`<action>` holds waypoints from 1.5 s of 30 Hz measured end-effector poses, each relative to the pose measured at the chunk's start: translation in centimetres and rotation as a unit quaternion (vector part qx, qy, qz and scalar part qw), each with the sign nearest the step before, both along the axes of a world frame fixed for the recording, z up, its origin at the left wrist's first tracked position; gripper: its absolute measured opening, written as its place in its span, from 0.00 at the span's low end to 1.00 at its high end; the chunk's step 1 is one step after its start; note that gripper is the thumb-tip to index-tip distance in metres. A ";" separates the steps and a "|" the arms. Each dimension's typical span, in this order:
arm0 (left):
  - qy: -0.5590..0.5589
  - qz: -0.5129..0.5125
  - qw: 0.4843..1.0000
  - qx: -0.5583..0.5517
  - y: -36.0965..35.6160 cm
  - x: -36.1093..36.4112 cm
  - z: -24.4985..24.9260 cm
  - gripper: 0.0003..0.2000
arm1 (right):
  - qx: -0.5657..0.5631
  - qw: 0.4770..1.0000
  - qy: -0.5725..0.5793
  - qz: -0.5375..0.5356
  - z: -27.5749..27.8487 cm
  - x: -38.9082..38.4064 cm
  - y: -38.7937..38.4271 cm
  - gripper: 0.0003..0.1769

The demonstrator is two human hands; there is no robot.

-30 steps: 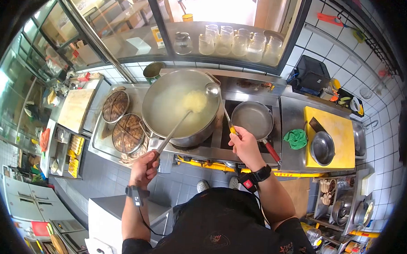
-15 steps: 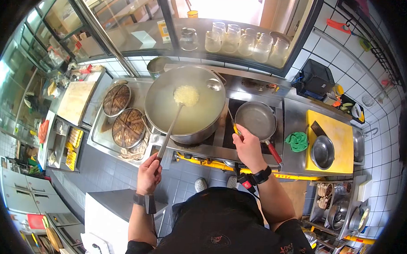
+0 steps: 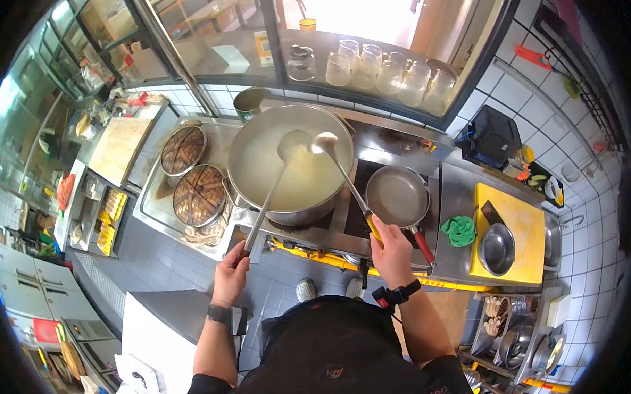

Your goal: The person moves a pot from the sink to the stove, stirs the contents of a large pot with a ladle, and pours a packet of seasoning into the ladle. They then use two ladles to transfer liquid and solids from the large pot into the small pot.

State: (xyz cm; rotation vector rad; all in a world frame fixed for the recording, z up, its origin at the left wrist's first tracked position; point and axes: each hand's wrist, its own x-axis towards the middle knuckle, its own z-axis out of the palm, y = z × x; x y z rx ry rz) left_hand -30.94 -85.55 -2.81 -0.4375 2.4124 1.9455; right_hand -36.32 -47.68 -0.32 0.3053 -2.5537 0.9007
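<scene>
Over the pot (image 3: 294, 213), 2 tools now meet: left hand (image 3: 231, 272) fingers clamped on strainer (image 3: 291, 145) handle, its head dropped from raised back to the water; right hand (image 3: 391, 250) fingers clamped on ladle (image 3: 324, 143), swung in just beside it.

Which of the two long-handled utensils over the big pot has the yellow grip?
The ladle in the right hand; the skimmer in the left hand has a plain metal handle.
</scene>
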 end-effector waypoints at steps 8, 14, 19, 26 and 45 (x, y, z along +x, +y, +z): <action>0.185 -0.059 0.909 -0.368 0.9 0.4 0.8 0.26 | 0.000 1.000 0.020 -0.005 -1.2 1.5 0.8 0.28; 0.132 -0.072 0.827 -0.543 0.9 0.3 1.3 0.28 | -0.011 0.999 0.030 -0.020 -1.3 1.5 1.1 0.28; 0.193 -0.073 0.781 -0.589 0.3 -0.6 1.3 0.29 | -0.008 0.999 0.035 -0.024 -1.2 1.5 1.0 0.28; 0.242 -0.065 0.734 -0.631 0.0 -0.8 0.8 0.28 | -0.023 0.999 -0.003 -0.027 0.6 -0.4 -0.6 0.28; 0.242 -0.051 0.738 -0.628 -0.3 -0.5 0.8 0.30 | 0.060 0.995 -0.076 -0.009 -0.6 0.2 2.3 0.25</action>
